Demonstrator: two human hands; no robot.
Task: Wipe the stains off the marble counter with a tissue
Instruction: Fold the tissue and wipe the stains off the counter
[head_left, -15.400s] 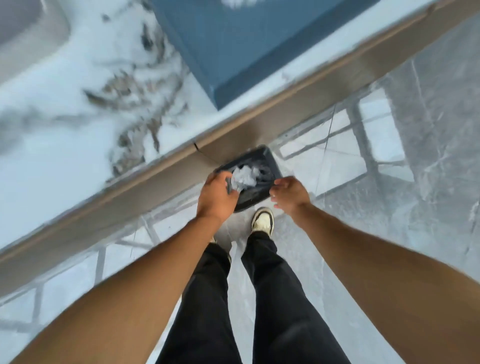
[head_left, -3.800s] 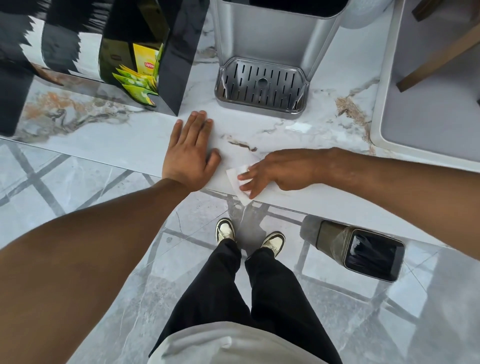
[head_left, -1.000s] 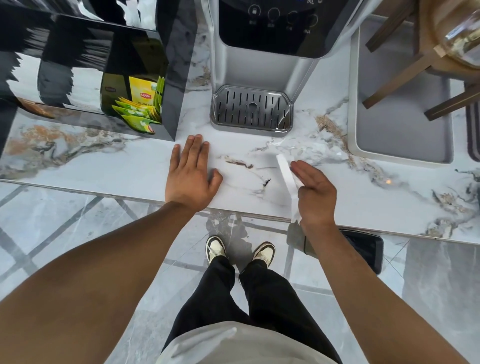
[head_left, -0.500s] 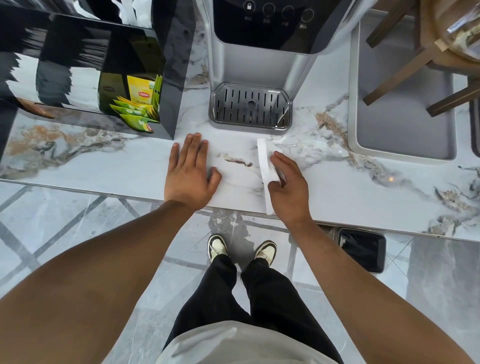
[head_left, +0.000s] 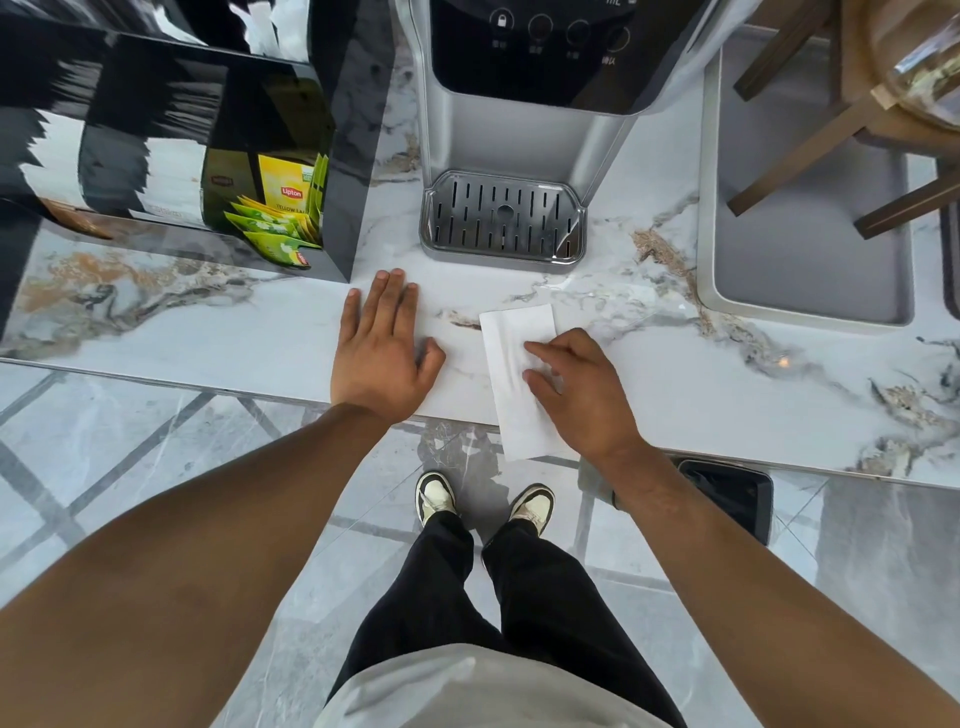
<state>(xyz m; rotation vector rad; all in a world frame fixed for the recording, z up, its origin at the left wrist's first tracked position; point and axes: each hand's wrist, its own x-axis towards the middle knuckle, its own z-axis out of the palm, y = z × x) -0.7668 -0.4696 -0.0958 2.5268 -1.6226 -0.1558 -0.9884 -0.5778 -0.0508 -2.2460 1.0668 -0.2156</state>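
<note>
A white tissue (head_left: 511, 358) lies flat and unfolded on the marble counter (head_left: 234, 332), its near end hanging over the front edge. My right hand (head_left: 574, 387) rests on the tissue's right side, fingers pressing it down. Flat on the counter just left of the tissue is my left hand (head_left: 382, 345), fingers together, holding nothing. A small brown mark (head_left: 460, 319) on the marble shows between my left hand and the tissue's far left corner.
A silver water dispenser (head_left: 519, 130) with a drip tray (head_left: 501, 218) stands right behind the hands. A black box with tea bags (head_left: 275, 208) sits at the left, a grey tray (head_left: 800, 249) at the right. A dark bin (head_left: 727, 491) stands on the floor below.
The tissue, held edge-up by my right hand, has been laid flat on the counter and moved left toward the brown mark. My left hand has stayed in place.
</note>
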